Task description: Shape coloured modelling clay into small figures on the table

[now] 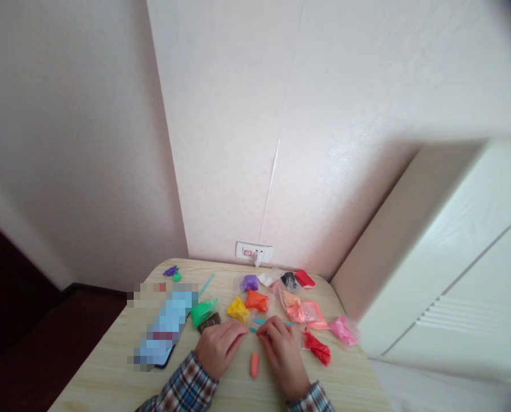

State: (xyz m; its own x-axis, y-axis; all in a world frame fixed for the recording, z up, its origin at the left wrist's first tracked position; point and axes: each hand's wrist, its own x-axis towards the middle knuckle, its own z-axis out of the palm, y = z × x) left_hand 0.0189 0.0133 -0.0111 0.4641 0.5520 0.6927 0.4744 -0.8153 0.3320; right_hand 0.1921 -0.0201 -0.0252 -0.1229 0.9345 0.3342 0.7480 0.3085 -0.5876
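Note:
My left hand (221,348) is closed, thumb and fingertips pressed together just above the table. What it pinches, if anything, is too small to make out. Facing it, my right hand (283,357) is also closed in a pinch, its fingertips hiding whatever is there. A gap separates the two hands. Between my wrists lies a small coral-coloured clay piece (254,367), rod-shaped with a yellowish top end. Behind my right fingers a teal plastic strip (260,321) shows in part. A brown clay packet (209,323) sits beside my left knuckles, and a red clay packet (317,348) lies right of my right hand.
Bagged clay spreads across the table (345,380): green (202,312), yellow (238,309), orange (256,301), purple (250,282) and pink (344,330). A phone with a blurred screen (169,326) lies left, near purple-and-green clay (170,270). A wall socket (254,252) is behind.

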